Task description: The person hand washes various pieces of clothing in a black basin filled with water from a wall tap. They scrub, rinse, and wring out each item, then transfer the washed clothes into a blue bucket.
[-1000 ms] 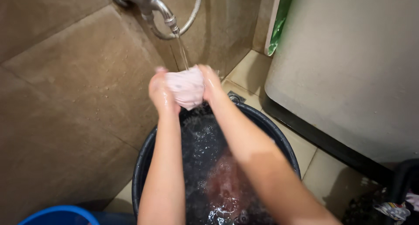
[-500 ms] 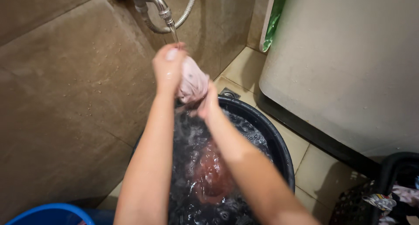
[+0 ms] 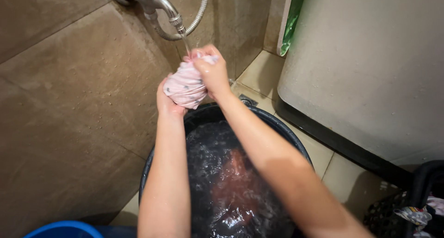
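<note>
Both hands grip a wet pale pink cloth (image 3: 185, 86) bunched into a ball under a thin stream of water. My left hand (image 3: 165, 105) cups the cloth from below. My right hand (image 3: 211, 70) clasps it from above, close to the metal tap (image 3: 152, 1) on the brown tiled wall. Directly beneath stands a black bucket (image 3: 289, 137) full of bubbling water, with a reddish garment (image 3: 231, 182) submerged in it.
A grey washing machine (image 3: 370, 67) stands to the right. A black laundry basket (image 3: 416, 205) with clothes sits at the lower right. A blue bucket rim (image 3: 64, 228) shows at the lower left. A metal hose (image 3: 199, 14) hangs from the tap, and a floor drain (image 3: 249, 100) lies behind the bucket.
My hands have swapped places on the cloth: the left dropped from the top to underneath, and the right rose from below to the top. The cloth stays under the stream.
</note>
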